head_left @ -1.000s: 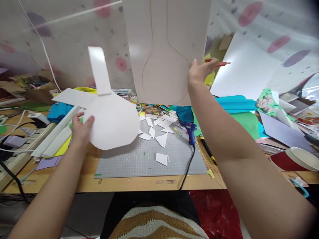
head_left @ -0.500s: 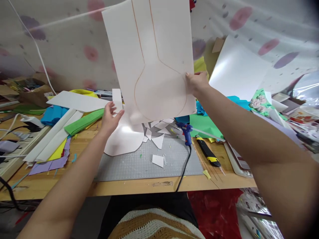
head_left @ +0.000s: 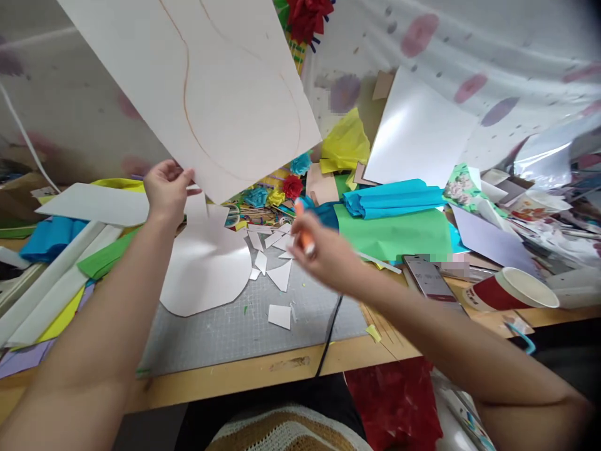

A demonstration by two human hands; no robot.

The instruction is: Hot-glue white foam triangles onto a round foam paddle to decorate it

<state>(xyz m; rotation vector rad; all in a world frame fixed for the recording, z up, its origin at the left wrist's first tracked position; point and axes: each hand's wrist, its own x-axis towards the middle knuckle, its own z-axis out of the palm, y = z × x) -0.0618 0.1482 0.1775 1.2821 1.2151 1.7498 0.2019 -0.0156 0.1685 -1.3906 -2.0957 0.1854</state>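
My left hand (head_left: 166,186) is closed on the lower edge of a large pale sheet (head_left: 206,81) with a bulb-shaped outline drawn on it, holding it up and tilted above the table. My right hand (head_left: 323,255), blurred by motion, is over the grey cutting mat (head_left: 225,338) and is closed on an orange pencil (head_left: 303,233). A white bulb-shaped cut-out (head_left: 204,269) lies flat on the mat below the left hand, with several white offcuts (head_left: 279,315) beside it.
Blue (head_left: 392,198) and green paper (head_left: 399,235) lie behind the right hand, with a big white sheet (head_left: 417,134) leaning at the back. A red cup (head_left: 509,291) lies at the right. White strips (head_left: 42,294) and coloured paper fill the left. A black cord (head_left: 328,338) crosses the mat.
The left hand let the white cut-out rest on the mat and took hold of the big outlined sheet. The right hand let go of that sheet and swung down over the mat with the pencil.
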